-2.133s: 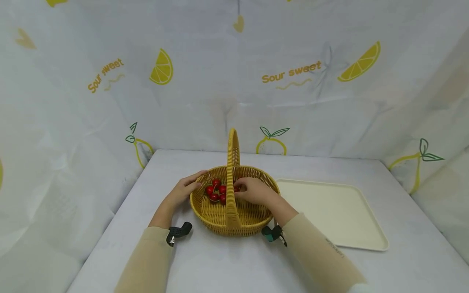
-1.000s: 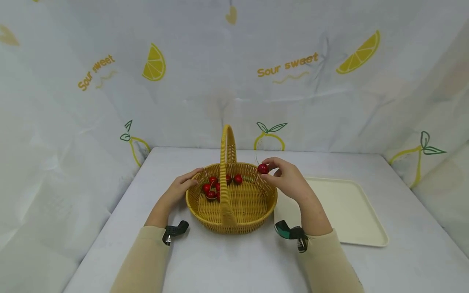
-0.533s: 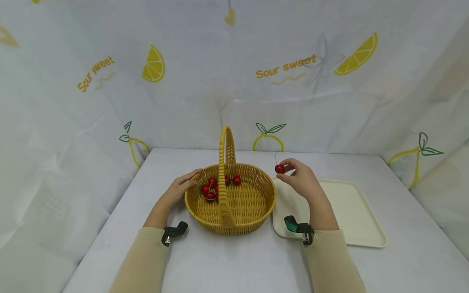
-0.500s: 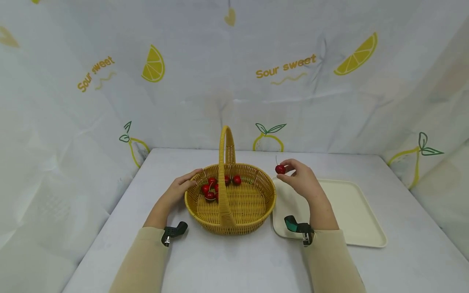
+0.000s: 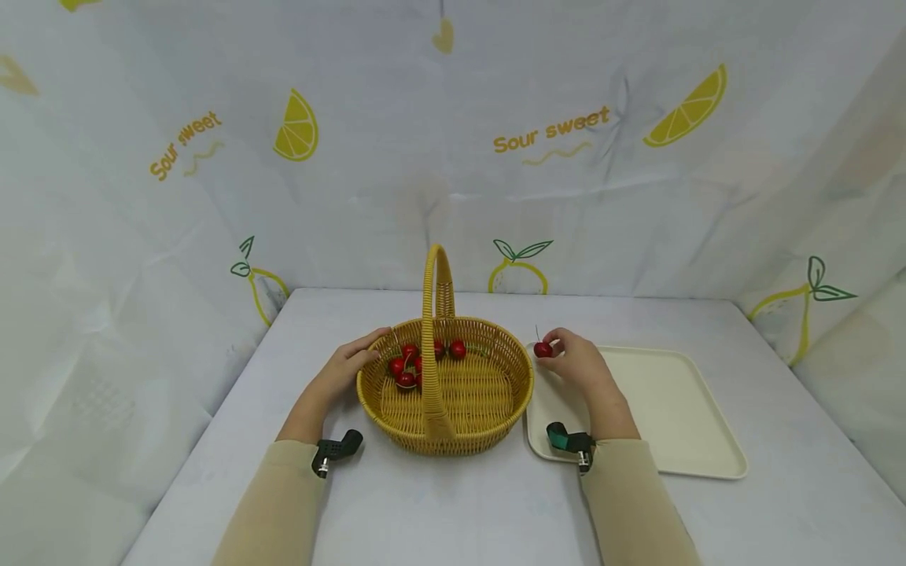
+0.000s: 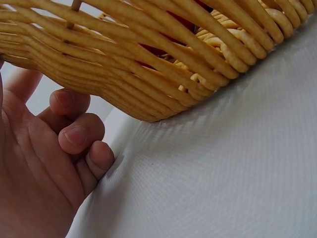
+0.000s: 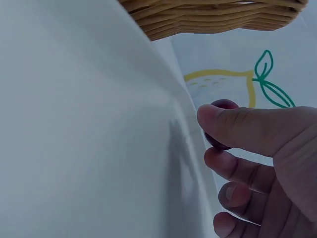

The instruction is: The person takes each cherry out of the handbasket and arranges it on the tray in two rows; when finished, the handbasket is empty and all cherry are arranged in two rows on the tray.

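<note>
My right hand [image 5: 583,365] pinches a red cherry [image 5: 543,350] between thumb and fingers, its thin stem pointing up. The hand is low over the back left corner of the cream tray [image 5: 679,409]. In the right wrist view the thumb covers part of the dark cherry [image 7: 218,141]. My left hand [image 5: 343,369] holds the left rim of a yellow wicker basket [image 5: 481,436], which has a tall arched handle. Several red cherries [image 5: 406,379] lie in the basket's left and back part. The left wrist view shows the other fingers [image 6: 81,133] loosely bent beside the woven wall.
A white cloth covers the table [image 5: 453,511]. Behind it hangs a white curtain [image 5: 396,196] printed with lemons. The basket stands close to the tray's left edge. Each wrist wears a small black camera, one of them the left camera [image 5: 338,448].
My right hand has taken a cherry out of the basket, carried it right past the rim, then lowered it toward the tray's back left corner. My left hand stays on the basket rim.
</note>
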Available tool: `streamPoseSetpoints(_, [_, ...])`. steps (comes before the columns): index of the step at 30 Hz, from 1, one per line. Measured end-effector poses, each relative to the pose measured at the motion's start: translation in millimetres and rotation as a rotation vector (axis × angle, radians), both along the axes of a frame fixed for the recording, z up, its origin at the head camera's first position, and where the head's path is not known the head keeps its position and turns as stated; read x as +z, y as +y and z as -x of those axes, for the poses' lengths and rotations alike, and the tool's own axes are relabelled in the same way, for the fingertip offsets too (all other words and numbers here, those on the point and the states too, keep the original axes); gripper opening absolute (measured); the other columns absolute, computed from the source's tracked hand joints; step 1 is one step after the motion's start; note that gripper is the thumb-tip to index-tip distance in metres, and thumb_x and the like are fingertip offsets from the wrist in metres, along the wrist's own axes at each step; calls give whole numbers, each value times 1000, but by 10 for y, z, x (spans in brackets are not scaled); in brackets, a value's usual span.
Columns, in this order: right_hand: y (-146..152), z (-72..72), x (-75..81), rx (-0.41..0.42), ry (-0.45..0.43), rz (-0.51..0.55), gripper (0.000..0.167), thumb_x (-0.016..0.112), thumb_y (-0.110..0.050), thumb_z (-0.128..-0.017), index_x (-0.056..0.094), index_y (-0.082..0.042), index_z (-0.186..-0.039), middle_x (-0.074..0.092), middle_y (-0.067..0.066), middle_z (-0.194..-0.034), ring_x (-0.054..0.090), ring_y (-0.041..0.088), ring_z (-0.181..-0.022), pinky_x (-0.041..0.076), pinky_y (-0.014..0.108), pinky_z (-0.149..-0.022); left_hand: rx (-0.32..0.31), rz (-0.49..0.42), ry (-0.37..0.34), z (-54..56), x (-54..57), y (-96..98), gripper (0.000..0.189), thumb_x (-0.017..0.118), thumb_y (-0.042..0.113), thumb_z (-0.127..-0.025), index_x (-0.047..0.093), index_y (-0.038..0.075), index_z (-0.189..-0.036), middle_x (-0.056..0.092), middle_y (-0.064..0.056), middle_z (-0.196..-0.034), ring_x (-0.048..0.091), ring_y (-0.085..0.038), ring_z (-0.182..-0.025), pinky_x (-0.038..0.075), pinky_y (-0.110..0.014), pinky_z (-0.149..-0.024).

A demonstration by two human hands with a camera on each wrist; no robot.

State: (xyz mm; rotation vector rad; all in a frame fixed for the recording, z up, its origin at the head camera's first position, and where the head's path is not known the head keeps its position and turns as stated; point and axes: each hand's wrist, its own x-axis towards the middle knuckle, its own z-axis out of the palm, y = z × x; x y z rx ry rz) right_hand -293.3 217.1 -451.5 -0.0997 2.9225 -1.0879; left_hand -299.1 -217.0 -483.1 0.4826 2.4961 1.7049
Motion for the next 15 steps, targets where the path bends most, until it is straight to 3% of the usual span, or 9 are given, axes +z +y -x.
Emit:
streamPoseSetpoints(6, [-22,-14,-79,-30,-5,-60,39,77,-24,-90,62,-5,-120,65,13,-98,58,30,-89,47,48,-82,0,1,-4,-14,14,13,51,51,21,-103,50,20,-154,41,-1,-161,28,-28,-152,20,-52,-122])
streamPoseSetpoints(15, [-28,5,-140,-53,-12,-69,40,78,-25,-89,62,-5,-120,63,13,-96,56,30,-87,46,45,-80,15,24,-1,-3,15,1,51,51,20,-102,51,20,-154,42,-2,-160,29,-28,-152,20,-52,-122])
